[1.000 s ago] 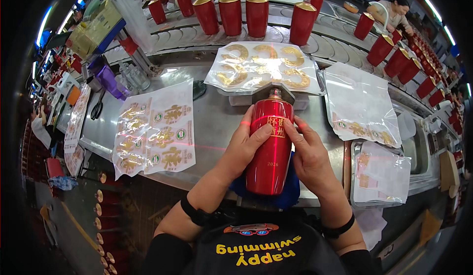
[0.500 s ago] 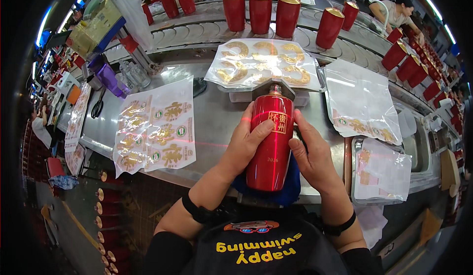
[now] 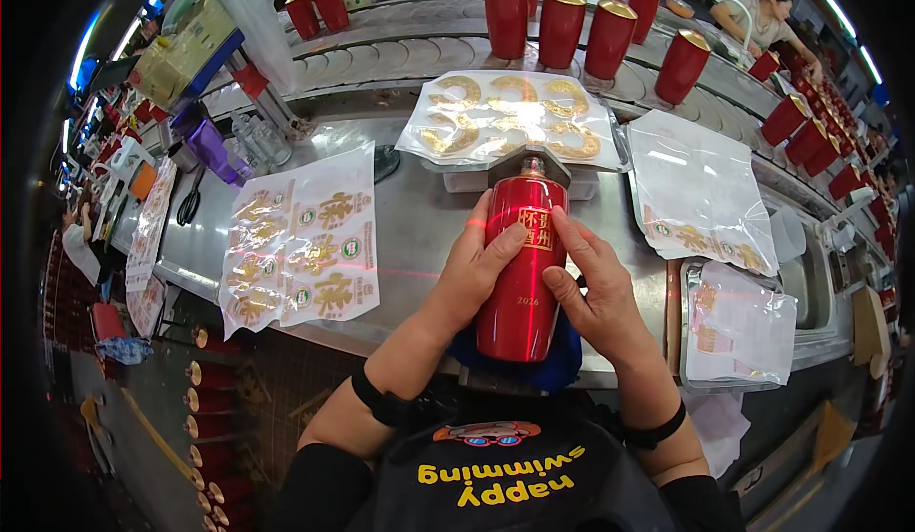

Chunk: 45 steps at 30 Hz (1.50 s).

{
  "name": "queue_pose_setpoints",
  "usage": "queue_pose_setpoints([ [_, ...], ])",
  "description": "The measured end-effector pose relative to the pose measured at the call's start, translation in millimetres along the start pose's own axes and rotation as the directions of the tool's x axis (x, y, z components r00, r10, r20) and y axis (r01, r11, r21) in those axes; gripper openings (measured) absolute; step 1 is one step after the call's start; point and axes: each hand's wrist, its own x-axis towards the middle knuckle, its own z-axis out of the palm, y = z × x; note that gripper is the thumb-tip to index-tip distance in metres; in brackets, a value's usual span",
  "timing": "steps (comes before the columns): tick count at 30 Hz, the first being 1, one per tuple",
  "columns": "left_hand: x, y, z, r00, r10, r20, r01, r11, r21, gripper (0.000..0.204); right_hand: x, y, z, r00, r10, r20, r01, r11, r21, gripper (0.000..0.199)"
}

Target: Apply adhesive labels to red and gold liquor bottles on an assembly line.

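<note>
A glossy red bottle [image 3: 519, 317] with a gold square label lies tilted in front of me. Its neck sits in the notch of a metal bracket [image 3: 560, 178], and its lower end is over a blue cloth [image 3: 564, 358]. My left hand [image 3: 475, 267] is wrapped round the bottle's left side, thumb across the front beside the label. On the other side my right hand [image 3: 599, 294] has its fingers stretched out. Its fingertips touch the label's right part, and the thumb lies at the bottle's right edge. Behind the bracket is a clear-backed sheet of gold curved stickers [image 3: 510, 117].
A sheet of gold and green stickers [image 3: 303, 246] lies at left. More sheets [image 3: 701, 184] and a metal tray with sheets [image 3: 739, 327] are at right. Red bottles [image 3: 562, 27] stand along a conveyor [image 3: 400, 51] behind. A co-worker [image 3: 762, 22] reaches in at far right.
My right hand has moved inward, from beside the bottle onto its label. The bottle has shifted slightly, its lower end upward. Bottles on the conveyor have moved right.
</note>
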Motion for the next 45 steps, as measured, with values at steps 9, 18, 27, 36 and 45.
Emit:
queue_pose_setpoints([
  [9, -9, -8, -10, 1.000, -0.015, 0.027, 0.010, 0.985, 0.174, 0.094, 6, 5, -17, 0.999, -0.051, -0.018, 0.049, 0.994, -0.097, 0.053],
  [18, -17, -10, -12, 1.000, 0.020, -0.023, -0.008, 0.905, 0.425, 0.110, 95, -39, -39, 0.907, -0.421, 0.019, 0.373, 0.779, -0.505, 0.017],
  [27, -83, 0, -14, 0.955, 0.132, 0.264, -0.294, 0.357, 0.887, 0.119, 59, -14, -33, 0.966, -0.257, -0.011, 0.246, 0.937, -0.250, 0.020],
  [36, -83, -5, -15, 0.943, 0.236, 0.236, -0.298, 0.276, 0.914, 0.107, 71, -44, -35, 0.860, -0.510, -0.023, 0.464, 0.798, -0.385, 0.022],
  [45, -87, -3, -9, 0.922, 0.291, 0.256, -0.309, 0.154, 0.938, 0.105, 58, -8, -36, 0.957, -0.277, 0.084, 0.289, 0.932, -0.219, 0.017],
])
